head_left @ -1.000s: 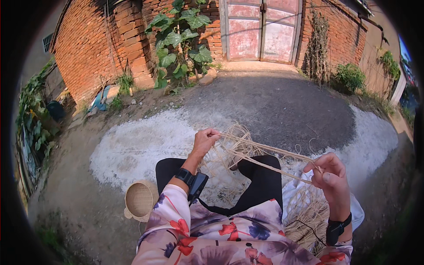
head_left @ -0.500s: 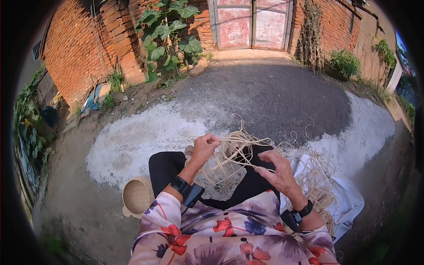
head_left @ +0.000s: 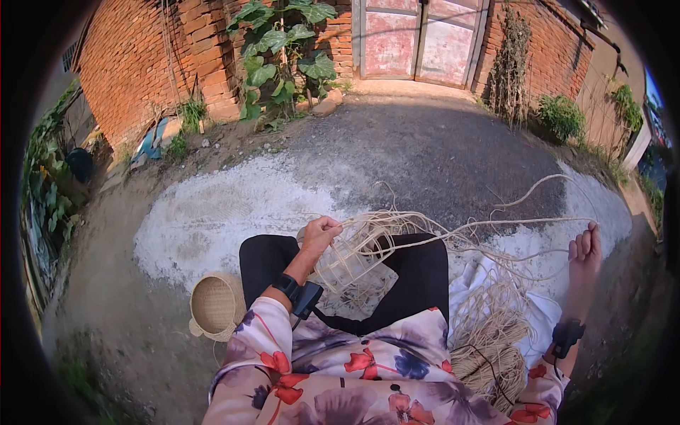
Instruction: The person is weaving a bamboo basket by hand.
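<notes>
I sit outdoors in a village yard: rough red brick walls (head_left: pixel 134 64) close it in, a faded pink double gate (head_left: pixel 418 39) stands ahead, broad-leaved green vines (head_left: pixel 280 53) climb the brick, and cracked grey paving with pale whitish patches (head_left: pixel 212 212) lies underfoot.

Right hand (head_left: pixel 585 249) swings from beside the left hand (head_left: pixel 322 232) far out to the right, drawing a long cane strand (head_left: pixel 482 227) taut across the lap.

The coiled cane bundle (head_left: pixel 489 358) lies partly hidden behind the floral sleeve (head_left: pixel 368 368).
</notes>
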`<state>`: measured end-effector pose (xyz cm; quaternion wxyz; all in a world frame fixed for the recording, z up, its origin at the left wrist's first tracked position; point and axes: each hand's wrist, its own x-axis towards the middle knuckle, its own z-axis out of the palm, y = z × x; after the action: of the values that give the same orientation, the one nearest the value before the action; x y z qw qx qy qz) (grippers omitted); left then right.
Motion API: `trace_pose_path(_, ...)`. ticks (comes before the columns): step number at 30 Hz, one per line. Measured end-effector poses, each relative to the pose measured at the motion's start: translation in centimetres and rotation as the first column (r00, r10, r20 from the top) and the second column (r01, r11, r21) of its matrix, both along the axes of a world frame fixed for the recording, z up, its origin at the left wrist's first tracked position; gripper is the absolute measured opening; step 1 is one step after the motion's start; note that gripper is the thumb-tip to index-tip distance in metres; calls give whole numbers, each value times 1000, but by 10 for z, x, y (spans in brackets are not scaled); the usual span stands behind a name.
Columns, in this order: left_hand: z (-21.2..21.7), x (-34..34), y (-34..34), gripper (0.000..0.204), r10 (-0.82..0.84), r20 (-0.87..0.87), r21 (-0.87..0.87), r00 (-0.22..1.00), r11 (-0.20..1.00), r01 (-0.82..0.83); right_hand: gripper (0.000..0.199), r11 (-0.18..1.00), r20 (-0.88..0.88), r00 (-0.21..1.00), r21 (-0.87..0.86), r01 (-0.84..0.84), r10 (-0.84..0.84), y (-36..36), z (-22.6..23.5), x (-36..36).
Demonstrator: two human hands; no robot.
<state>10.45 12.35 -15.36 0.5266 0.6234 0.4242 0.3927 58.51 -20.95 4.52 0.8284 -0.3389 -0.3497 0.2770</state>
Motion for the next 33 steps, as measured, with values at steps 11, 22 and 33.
trace_pose_path(11, 57, 6, -12, 11, -252, -238, 124, 938, 950, 287, 34, 215, 750, 642, -609, 764, -160, -192, -177, 191)
trace_pose_path(22, 73, 15, -45, 10, -335, -308, 100, 890, 919, 381, 40, 937, 948, 142, -307, 166, 285, 64, -99, -254)
trace_pose_path(33, 75, 15, -57, 12, -228, -217, 102, 949, 962, 254, 18, 189, 883, 468, -467, 864, 39, 8, -157, -50)
